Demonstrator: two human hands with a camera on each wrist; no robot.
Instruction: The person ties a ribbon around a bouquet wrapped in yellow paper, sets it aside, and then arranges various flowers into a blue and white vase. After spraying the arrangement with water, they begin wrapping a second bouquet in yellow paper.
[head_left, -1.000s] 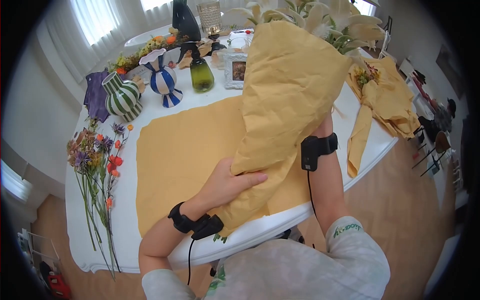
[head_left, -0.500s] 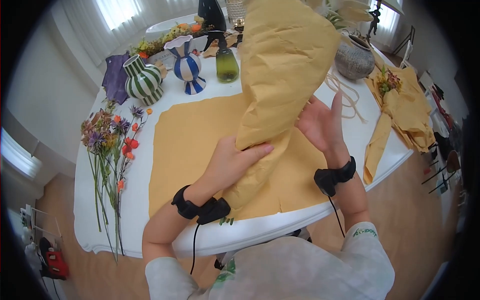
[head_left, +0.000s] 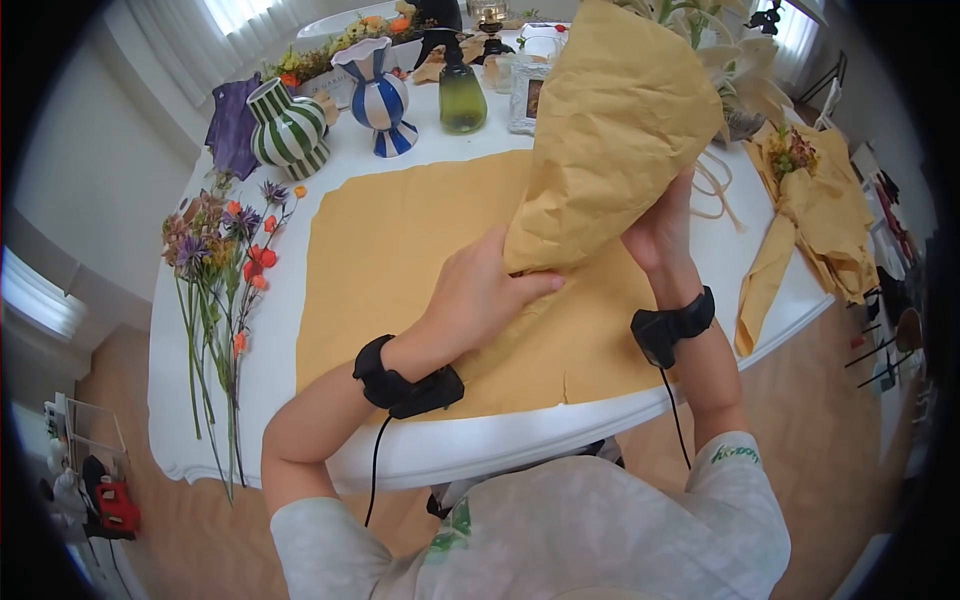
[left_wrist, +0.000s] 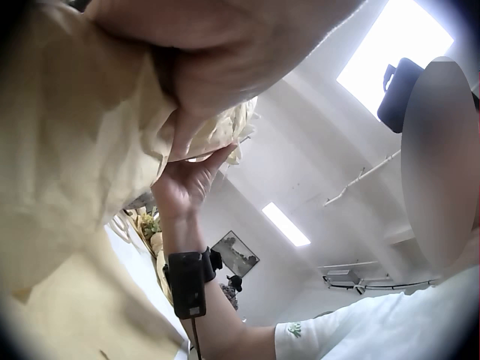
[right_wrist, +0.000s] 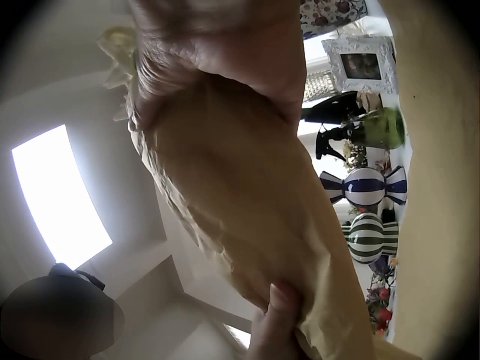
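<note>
A bouquet in crumpled tan wrapping paper (head_left: 620,130) leans up and to the right, with large white lilies (head_left: 748,78) showing at its top right. My left hand (head_left: 478,290) grips the narrow lower part, thumb across the front. Higher up, my right hand (head_left: 662,235) holds the right side from beneath; in the right wrist view its thumb and fingers span the wrapping, and the fingertips are partly hidden. A flat sheet of tan paper (head_left: 400,270) lies under the bouquet on the white table (head_left: 280,440).
Loose stems with purple and orange flowers (head_left: 215,250) lie at left. Behind stand a green-striped vase (head_left: 290,128), a blue-striped vase (head_left: 380,105), a green spray bottle (head_left: 462,98) and a picture frame (head_left: 524,95). At right are a cord (head_left: 712,190) and another tan-wrapped bouquet (head_left: 815,215).
My right hand has come off the wrapping, opened beside it, then returned to its right side. The bouquet has shifted to the right, and my left hand has moved up and right with it.
</note>
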